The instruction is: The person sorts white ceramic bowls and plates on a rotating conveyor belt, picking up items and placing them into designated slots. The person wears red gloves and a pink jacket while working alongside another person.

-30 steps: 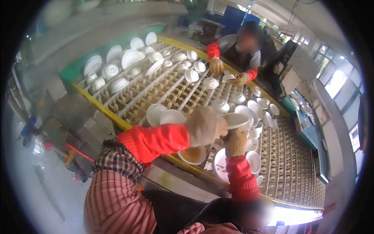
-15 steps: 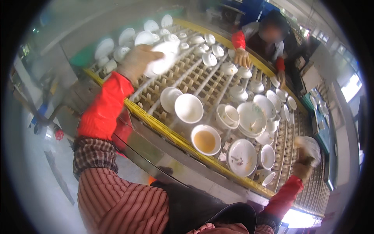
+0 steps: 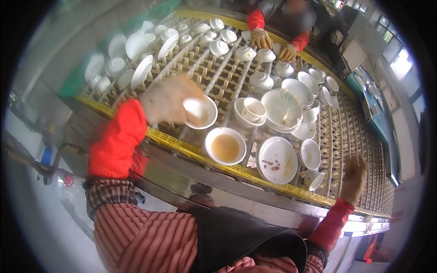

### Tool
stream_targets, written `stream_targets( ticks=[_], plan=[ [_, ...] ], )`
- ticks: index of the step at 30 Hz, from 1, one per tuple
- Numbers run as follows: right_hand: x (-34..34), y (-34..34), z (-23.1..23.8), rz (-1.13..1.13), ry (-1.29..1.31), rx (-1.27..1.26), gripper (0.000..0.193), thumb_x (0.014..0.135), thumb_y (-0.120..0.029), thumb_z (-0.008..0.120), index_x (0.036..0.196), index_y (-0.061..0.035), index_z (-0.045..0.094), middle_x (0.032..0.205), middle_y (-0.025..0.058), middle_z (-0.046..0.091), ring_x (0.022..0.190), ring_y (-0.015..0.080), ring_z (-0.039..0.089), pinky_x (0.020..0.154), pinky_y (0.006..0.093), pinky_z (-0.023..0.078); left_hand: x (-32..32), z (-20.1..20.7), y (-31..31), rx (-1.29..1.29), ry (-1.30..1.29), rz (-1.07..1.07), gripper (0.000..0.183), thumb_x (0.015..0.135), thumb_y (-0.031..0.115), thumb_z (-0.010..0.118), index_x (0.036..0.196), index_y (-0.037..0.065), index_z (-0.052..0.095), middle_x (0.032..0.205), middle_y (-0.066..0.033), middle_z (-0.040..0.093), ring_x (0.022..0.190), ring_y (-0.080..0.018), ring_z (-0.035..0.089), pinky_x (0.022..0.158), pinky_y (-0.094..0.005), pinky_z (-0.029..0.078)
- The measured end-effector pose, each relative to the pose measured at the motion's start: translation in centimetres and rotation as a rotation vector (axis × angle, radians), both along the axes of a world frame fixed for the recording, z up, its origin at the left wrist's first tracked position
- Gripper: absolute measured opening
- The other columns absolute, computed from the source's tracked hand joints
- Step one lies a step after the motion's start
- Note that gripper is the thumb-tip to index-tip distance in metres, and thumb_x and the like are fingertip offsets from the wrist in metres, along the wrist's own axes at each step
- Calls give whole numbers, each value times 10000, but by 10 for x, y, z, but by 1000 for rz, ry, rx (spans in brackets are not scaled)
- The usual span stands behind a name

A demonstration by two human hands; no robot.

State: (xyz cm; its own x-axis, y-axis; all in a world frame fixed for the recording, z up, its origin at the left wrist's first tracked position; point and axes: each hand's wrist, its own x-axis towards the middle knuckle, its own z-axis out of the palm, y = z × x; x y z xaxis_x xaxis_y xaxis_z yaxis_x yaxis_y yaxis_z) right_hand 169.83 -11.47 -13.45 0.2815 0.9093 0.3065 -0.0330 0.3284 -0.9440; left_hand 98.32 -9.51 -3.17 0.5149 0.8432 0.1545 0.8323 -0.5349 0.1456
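Observation:
My left hand (image 3: 170, 100), in a tan glove and blurred by motion, is at a white bowl (image 3: 208, 109). Its thumb laps over the bowl's left rim, while its other fingers are hard to make out. In front of that bowl stands another bowl (image 3: 225, 145) with yellowish-brown liquid. My right hand (image 3: 354, 179), also gloved, is raised over the rack at the right, fingers pointing up and nothing visible in them. Left of it are a tilted small bowl (image 3: 314, 180), an oval bowl (image 3: 310, 154) and a stack of plates with food scraps (image 3: 278, 161).
A pegged conveyor rack (image 3: 337, 136) with a yellow edge (image 3: 182, 142) carries the dishes. Plates (image 3: 142, 70) lean among the pegs at far left. Larger dirty plates (image 3: 277, 107) are stacked mid-right. Across the rack, a co-worker's gloved hands (image 3: 273, 44) touch upturned bowls.
The plate in my left hand has been let go, and that hand has come nearer, to the bowl. The whitish blur at my right hand is gone. The co-worker's hands have drawn together.

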Motion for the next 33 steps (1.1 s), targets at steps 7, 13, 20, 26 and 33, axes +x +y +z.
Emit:
stream_targets(
  ticks=[7, 13, 20, 26, 33],
  plan=[
    [-293, 52, 37, 369, -713, 237, 667, 988, -77, 827, 1601, 21, 585, 1487, 204, 718, 1343, 278, 725, 1194, 426, 535, 23, -19, 10, -271, 3, 429, 378, 900, 415, 867, 1079, 83, 855, 1119, -157, 801, 1131, -372, 741, 929, -472, 627],
    [-386, 100, 14, 402, -1009, 331, 426, 974, -243, 783, 1335, -23, 726, 1082, 204, 798, 990, 440, 769, 1161, 498, 539, -51, -1, 38, -117, -848, 893, 657, 1067, 566, 646, 1172, -66, 791, 1118, -275, 809, 1090, -355, 796, 971, -440, 609],
    [-394, 148, 8, 507, -1091, 460, 256, 1083, -220, 639, 1223, -39, 754, 1113, 197, 797, 1106, 413, 757, 998, 464, 598, -75, -33, 20, -93, 238, 970, 515, 1097, 504, 564, 1101, 57, 820, 1205, -237, 785, 1124, -425, 753, 998, -516, 588],
    [-487, 231, 59, 387, -866, 754, 374, 1039, -150, 707, 1381, -5, 656, 1225, 247, 760, 1069, 425, 753, 945, 479, 618, 20, -15, 18, -4, 14, 615, 468, 1004, 544, 735, 1137, 103, 820, 920, -200, 792, 934, -425, 775, 902, -542, 616],
    [-446, 140, 46, 911, -693, 89, 679, 1067, -497, 763, 1519, -11, 620, 1413, 247, 736, 1340, 348, 696, 1108, 492, 567, 80, -14, -32, -265, 44, -150, 678, 854, 553, 876, 1260, 21, 765, 1327, -228, 723, 1224, -430, 702, 1028, -505, 606]
  ],
)
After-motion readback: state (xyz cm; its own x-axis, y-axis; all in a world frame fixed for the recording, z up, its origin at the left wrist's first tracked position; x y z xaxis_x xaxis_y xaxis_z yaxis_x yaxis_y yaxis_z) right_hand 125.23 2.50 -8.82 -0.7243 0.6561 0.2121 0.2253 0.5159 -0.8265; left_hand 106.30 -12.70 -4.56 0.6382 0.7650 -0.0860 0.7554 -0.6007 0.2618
